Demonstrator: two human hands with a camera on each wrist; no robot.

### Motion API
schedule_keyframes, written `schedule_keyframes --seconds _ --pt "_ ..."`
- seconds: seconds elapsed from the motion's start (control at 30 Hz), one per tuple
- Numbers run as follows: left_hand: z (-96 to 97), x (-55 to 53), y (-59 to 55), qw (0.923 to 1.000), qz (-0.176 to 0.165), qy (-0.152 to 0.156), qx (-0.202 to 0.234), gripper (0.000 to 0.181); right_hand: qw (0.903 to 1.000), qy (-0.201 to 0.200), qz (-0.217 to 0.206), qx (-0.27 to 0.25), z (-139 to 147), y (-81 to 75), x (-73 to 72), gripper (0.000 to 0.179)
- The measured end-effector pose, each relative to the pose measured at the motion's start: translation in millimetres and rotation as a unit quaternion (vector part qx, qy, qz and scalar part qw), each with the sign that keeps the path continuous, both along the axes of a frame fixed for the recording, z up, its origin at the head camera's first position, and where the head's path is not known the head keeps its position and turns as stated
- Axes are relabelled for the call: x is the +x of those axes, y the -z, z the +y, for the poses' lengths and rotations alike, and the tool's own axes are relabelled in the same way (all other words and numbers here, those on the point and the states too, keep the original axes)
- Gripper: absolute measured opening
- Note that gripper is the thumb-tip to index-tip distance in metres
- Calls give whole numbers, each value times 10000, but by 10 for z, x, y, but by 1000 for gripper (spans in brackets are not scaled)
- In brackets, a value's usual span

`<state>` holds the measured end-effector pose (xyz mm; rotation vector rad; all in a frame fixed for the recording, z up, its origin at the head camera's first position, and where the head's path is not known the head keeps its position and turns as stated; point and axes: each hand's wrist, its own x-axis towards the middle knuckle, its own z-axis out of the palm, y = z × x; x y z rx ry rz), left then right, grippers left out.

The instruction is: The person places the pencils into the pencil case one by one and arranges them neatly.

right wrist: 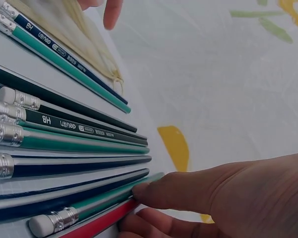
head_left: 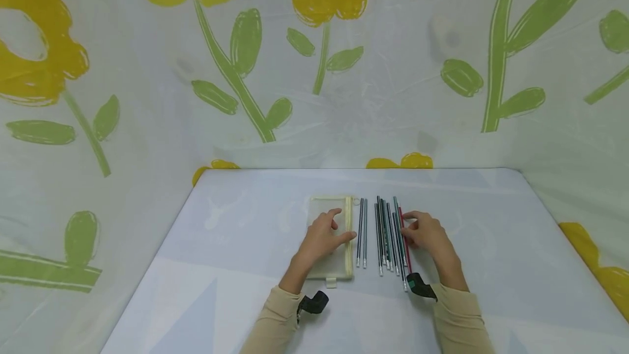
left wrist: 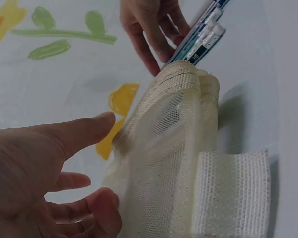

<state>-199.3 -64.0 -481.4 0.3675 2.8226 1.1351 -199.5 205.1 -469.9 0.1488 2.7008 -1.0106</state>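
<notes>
Backdrop: white cloth wall [head_left: 157,102] printed with yellow flowers and green stems, behind and to both sides of the table.
Table: pale bluish-white surface [head_left: 236,250] under everything below.
Left arm: beige sleeve [head_left: 273,318], small black wrist camera [head_left: 314,303] at the cuff.
Left hand: over the pouch; hand [head_left: 320,240] with thumb and forefinger wide apart, remaining fingers loosely bent, nothing between them. Fingertips at the pouch's edge in the left wrist view; contact cannot be told.
Pouch: cream rectangular mesh pouch [head_left: 339,264] with pale yellow edging, on the table beneath the left hand; woven tab [head_left: 331,283] at near end, small ring [head_left: 356,201] at far right corner.
Pair: two slim wooden pencils, one navy, one teal [head_left: 360,234], side by side just right of the pouch, apart from the bunch.
Bunch: dark, navy and teal striped pencils [head_left: 386,236], roughly parallel, uneven ends; white erasers in silver ferrules toward the person. "HB" legible on one.
Red pencil: slim red pencil [right wrist: 104,219] at the bunch's right edge, beside a teal one.
Right hand: thumb and fingers narrow, pinching the red pencil; hand [head_left: 428,232] right of the bunch, thumb tip also against the neighbouring teal pencil.
Right arm: matching sleeve [head_left: 463,316], second black camera [head_left: 421,285].
</notes>
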Motion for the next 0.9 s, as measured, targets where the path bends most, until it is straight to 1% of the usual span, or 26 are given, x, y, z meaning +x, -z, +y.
schedule_keyframes --seconds 0.17,0.3,0.37,0.5,0.57,0.63,0.9 --pt "19 8 4 9998 87 126 -96 69 9998 36 -194 95 -27 -64 9 48" --pt "10 3 10 9995 149 292 21 63 9994 33 -301 189 -34 -87 17 50" --pt "5 2 19 9992 32 360 187 62 9992 28 -324 219 -40 -86 23 50" --pt "1 8 32 9966 -341 446 603 57 9992 38 -317 253 -42 -83 26 51" --pt "-4 11 35 9951 -441 475 746 55 9992 44 -310 254 -42 -83 26 51" --pt "-9 15 31 9942 -486 486 827 52 9992 53 -307 262 -44 -82 24 51" --pt "-32 20 19 9939 -453 566 831 46 9985 141 -248 469 -79 -69 23 52"
